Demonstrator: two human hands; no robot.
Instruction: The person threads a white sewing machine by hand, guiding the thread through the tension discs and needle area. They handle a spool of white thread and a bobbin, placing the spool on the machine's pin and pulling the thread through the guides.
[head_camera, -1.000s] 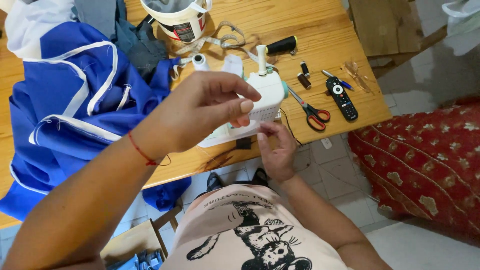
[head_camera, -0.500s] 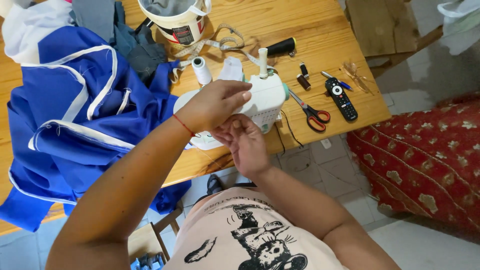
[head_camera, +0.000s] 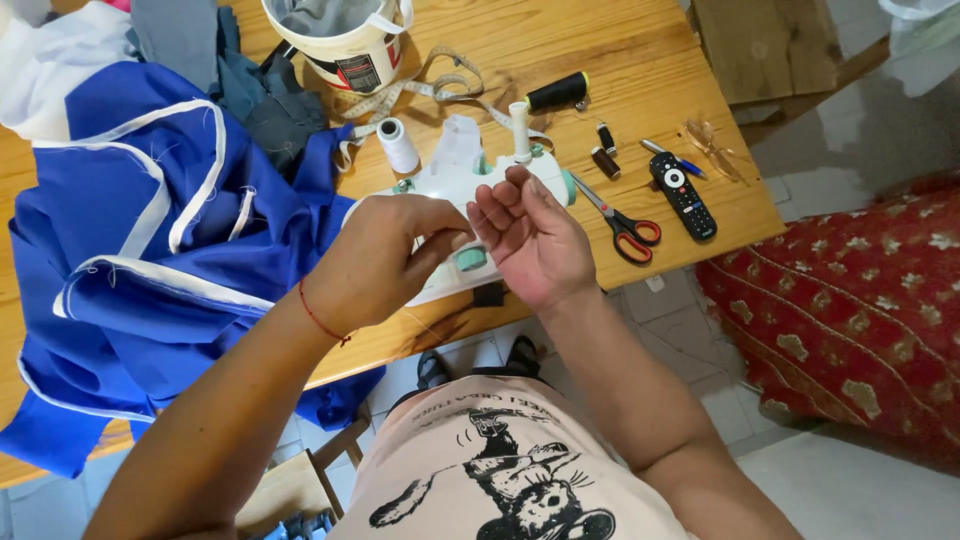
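Note:
My left hand (head_camera: 385, 258) hovers over the front of a small white sewing machine (head_camera: 452, 168) with teal knobs, thumb and forefinger pinched on a thin pale thread (head_camera: 428, 325) that trails below the hand. My right hand (head_camera: 535, 240) is just to its right, palm turned toward me, fingers loosely apart and almost touching the left fingertips. It holds nothing that I can see. Both hands hide the machine's front part. A red string circles my left wrist.
Blue cloth with white trim (head_camera: 150, 250) covers the wooden table's (head_camera: 600, 40) left side. A white thread spool (head_camera: 398, 145), a bucket (head_camera: 340, 45), a measuring tape (head_camera: 440, 85), red-handled scissors (head_camera: 625, 225), a black remote (head_camera: 682, 195) and a pen (head_camera: 670, 158) lie around. A red patterned cushion (head_camera: 850, 300) sits to the right.
My left hand dropped from above the machine and pinched shut. My right hand rose from the table's front edge to meet it, palm turned up. The view moved in closer.

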